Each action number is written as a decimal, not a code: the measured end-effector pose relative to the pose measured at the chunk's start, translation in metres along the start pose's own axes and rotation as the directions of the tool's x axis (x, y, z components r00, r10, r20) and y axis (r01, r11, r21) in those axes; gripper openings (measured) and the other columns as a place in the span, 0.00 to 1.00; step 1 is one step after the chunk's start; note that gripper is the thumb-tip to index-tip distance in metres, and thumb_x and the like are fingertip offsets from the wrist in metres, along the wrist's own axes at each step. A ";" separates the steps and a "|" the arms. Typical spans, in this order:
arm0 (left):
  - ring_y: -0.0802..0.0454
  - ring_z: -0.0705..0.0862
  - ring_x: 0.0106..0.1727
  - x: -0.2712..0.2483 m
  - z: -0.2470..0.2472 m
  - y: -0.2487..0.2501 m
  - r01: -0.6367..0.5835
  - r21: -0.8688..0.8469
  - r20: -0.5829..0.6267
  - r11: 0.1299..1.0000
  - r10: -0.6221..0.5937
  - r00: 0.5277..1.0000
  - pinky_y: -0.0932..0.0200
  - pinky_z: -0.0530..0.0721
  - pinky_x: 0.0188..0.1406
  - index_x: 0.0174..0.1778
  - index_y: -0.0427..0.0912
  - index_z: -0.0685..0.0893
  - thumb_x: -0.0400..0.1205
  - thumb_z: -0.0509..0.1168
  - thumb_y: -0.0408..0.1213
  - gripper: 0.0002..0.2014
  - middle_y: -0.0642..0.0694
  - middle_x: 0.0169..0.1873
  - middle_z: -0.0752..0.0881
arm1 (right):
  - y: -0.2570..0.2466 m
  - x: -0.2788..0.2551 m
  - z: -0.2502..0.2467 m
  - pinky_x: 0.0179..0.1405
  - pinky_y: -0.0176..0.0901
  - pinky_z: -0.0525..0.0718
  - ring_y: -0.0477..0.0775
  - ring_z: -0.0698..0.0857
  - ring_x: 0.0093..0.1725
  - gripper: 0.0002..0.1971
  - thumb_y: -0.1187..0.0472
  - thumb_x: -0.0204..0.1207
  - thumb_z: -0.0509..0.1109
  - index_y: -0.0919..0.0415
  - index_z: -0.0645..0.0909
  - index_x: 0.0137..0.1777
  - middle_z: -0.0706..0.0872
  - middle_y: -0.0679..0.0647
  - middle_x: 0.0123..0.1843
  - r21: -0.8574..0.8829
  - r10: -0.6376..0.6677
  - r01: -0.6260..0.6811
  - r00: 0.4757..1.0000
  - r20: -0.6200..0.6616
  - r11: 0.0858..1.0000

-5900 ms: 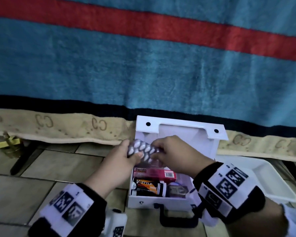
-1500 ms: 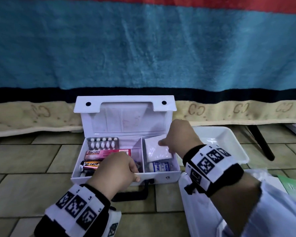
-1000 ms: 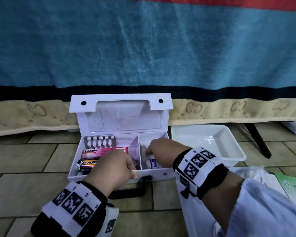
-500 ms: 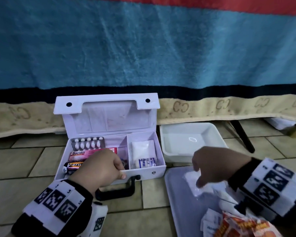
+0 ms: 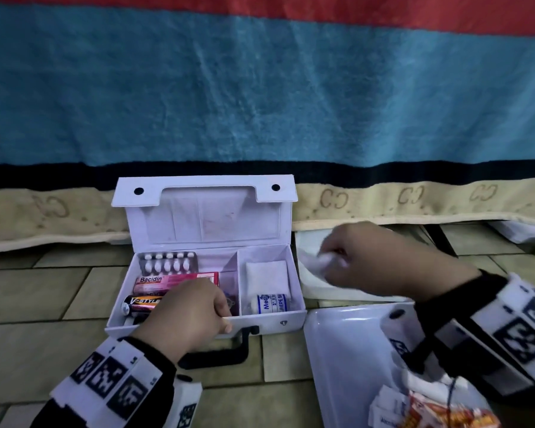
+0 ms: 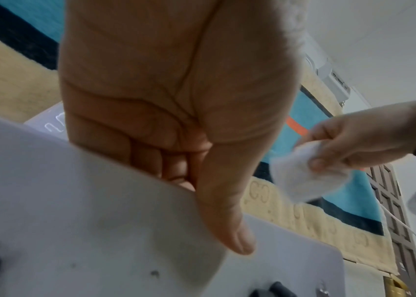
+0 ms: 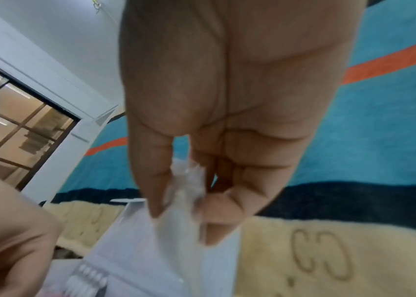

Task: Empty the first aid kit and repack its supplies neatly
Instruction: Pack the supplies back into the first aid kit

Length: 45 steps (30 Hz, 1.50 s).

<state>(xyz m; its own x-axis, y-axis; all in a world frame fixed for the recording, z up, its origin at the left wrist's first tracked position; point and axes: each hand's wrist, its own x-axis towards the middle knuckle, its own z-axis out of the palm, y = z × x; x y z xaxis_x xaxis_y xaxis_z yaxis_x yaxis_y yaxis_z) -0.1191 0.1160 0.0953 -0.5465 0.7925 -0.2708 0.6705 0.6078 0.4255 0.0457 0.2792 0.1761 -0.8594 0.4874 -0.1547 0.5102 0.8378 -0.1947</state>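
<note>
The white first aid kit [image 5: 275, 322] stands open on the tile floor, its lid [image 5: 204, 217] upright. Its left compartment holds a blister pack [image 5: 167, 263], a pink Bacidin box [image 5: 173, 281] and a black tube [image 5: 139, 302]. The right compartment holds a white gauze pad [image 5: 267, 274] and a bandage roll [image 5: 271, 303]. My left hand [image 5: 226, 316] grips the kit's front wall [image 6: 100, 201], fingers inside and thumb outside. My right hand [image 5: 331, 257] hovers just right of the kit, pinching a soft white packet [image 5: 314, 262] [image 6: 300, 172] [image 7: 183, 205] between thumb and fingers.
A deep white tray [image 5: 352, 291] sits right of the kit, under my right hand. A flat white tray [image 5: 346, 366] at the front right carries small sachets and an orange-red packet [image 5: 439, 412]. A blue blanket [image 5: 260, 103] hangs behind.
My right hand left the gauze pad in the kit's right compartment, dipped to the front-right tray, and has come back up beside the kit holding a white packet. My left hand stays on the front wall.
</note>
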 end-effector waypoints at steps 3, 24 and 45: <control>0.59 0.79 0.31 -0.001 -0.001 -0.001 0.006 -0.015 0.011 1.000 -0.006 1.000 0.65 0.74 0.32 0.20 0.55 0.80 0.70 0.78 0.41 0.15 0.58 0.25 0.81 | -0.025 0.024 0.010 0.41 0.42 0.78 0.55 0.83 0.46 0.06 0.56 0.74 0.67 0.55 0.84 0.46 0.87 0.55 0.46 0.053 -0.092 0.103 0.982 -0.167 0.993; 0.61 0.81 0.30 0.002 -0.003 -0.002 0.025 -0.082 0.017 0.996 -0.024 1.000 0.65 0.77 0.34 0.18 0.55 0.82 0.67 0.80 0.39 0.16 0.59 0.21 0.83 | 0.010 0.005 -0.008 0.45 0.25 0.76 0.39 0.84 0.48 0.19 0.68 0.79 0.64 0.45 0.85 0.60 0.87 0.45 0.58 0.043 -0.015 0.020 0.993 -0.121 0.999; 0.69 0.76 0.20 -0.004 -0.009 0.007 0.046 -0.005 0.018 0.999 -0.046 0.999 0.75 0.66 0.15 0.25 0.54 0.87 0.67 0.80 0.39 0.09 0.60 0.19 0.83 | 0.109 -0.086 0.083 0.40 0.37 0.77 0.46 0.83 0.43 0.09 0.61 0.71 0.73 0.51 0.85 0.50 0.85 0.46 0.43 -0.113 0.254 -0.232 0.930 0.264 0.966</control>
<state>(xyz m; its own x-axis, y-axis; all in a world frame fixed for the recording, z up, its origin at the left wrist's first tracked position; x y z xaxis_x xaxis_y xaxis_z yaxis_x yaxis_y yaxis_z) -0.1172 0.1166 0.1073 -0.5672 0.7647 -0.3059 0.6421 0.6432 0.4172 0.1782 0.3082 0.0881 -0.6608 0.6015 -0.4489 0.6881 0.7244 -0.0423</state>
